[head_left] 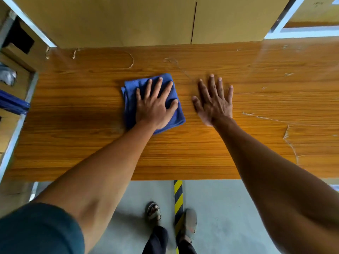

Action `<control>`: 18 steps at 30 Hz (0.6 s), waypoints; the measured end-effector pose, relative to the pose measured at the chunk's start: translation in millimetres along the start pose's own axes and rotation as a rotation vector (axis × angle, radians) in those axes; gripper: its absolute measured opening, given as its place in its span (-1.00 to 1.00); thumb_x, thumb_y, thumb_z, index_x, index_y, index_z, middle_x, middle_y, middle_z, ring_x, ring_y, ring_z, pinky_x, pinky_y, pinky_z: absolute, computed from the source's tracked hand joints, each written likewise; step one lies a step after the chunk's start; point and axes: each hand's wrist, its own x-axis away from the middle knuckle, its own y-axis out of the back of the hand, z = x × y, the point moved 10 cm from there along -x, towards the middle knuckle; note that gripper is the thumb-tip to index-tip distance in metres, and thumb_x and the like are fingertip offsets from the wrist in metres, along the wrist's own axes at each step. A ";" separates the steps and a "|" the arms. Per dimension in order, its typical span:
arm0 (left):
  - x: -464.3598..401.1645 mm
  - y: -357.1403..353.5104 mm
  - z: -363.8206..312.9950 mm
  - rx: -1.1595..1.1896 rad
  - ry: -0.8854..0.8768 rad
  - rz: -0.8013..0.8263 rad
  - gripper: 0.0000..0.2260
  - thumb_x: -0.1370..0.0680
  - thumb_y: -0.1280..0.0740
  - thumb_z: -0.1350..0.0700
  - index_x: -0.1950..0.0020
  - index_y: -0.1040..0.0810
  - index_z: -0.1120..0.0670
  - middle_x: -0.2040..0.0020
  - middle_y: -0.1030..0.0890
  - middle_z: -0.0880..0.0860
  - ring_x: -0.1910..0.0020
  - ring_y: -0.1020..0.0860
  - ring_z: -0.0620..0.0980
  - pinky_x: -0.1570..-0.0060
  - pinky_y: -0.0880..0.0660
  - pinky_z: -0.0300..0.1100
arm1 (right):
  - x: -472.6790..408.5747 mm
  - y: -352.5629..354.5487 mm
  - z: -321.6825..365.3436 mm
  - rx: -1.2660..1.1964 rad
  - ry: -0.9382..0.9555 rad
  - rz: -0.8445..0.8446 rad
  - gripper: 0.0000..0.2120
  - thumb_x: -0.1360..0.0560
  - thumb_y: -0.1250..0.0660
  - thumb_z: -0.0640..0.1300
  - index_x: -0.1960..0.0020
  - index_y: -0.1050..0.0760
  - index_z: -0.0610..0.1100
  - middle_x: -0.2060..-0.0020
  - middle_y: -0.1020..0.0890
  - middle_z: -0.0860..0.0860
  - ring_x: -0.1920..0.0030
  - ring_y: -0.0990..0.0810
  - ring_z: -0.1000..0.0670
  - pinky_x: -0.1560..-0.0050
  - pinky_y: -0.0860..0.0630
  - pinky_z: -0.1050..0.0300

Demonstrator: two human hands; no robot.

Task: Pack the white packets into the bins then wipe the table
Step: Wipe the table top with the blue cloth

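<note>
Head view looks down on a wood-grain worktop [183, 153] with peeling clear film along its right part. Large cardboard boxes [128, 21] stand along its far edge, their contents hidden. At the far left, cardboard compartments in a metal rack [16, 74] hold a grey crumpled item [7, 75] that cannot be identified; no white packets can be made out. On the worktop's middle lies a folded blue cloth [132, 99]. The left hand [156, 105] presses flat on the cloth, fingers straight and spread. The right hand [213, 100] lies just beside the cloth, palm down with fingers extended, holding nothing. Below the near edge, a yellow-and-black floor stripe [178, 195] runs between two sandalled feet [153, 211].
</note>
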 end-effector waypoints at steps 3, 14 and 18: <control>-73.2 6.0 23.5 0.036 0.088 0.013 -0.33 -0.61 0.10 -0.45 -0.71 0.01 -0.28 -0.75 0.05 -0.09 -0.72 0.10 0.09 -0.58 0.14 0.40 | -26.1 -0.8 -3.2 -0.025 -0.039 0.008 -0.33 -0.66 0.27 0.35 -0.71 0.21 0.15 -0.70 0.22 0.01 -0.69 0.26 -0.11 -0.62 0.21 -0.35; -25.7 -1.3 -4.3 -0.021 -0.132 -0.025 -0.36 -0.66 0.02 -0.40 -0.72 0.00 -0.26 -0.75 0.00 -0.07 -0.72 0.04 0.10 -0.59 0.06 0.40 | -30.9 2.6 -2.2 -0.040 -0.055 -0.005 -0.34 -0.67 0.25 0.34 -0.71 0.22 0.14 -0.70 0.22 0.02 -0.69 0.24 -0.11 -0.62 0.17 -0.35; -55.6 -0.2 7.6 -0.012 -0.084 0.004 -0.37 -0.64 0.06 -0.43 -0.70 0.03 -0.31 -0.74 0.04 -0.11 -0.72 0.07 0.07 -0.60 0.10 0.37 | -30.6 5.6 -2.9 -0.052 -0.065 -0.023 -0.35 -0.68 0.22 0.33 -0.71 0.19 0.15 -0.71 0.20 0.03 -0.69 0.22 -0.10 -0.63 0.15 -0.35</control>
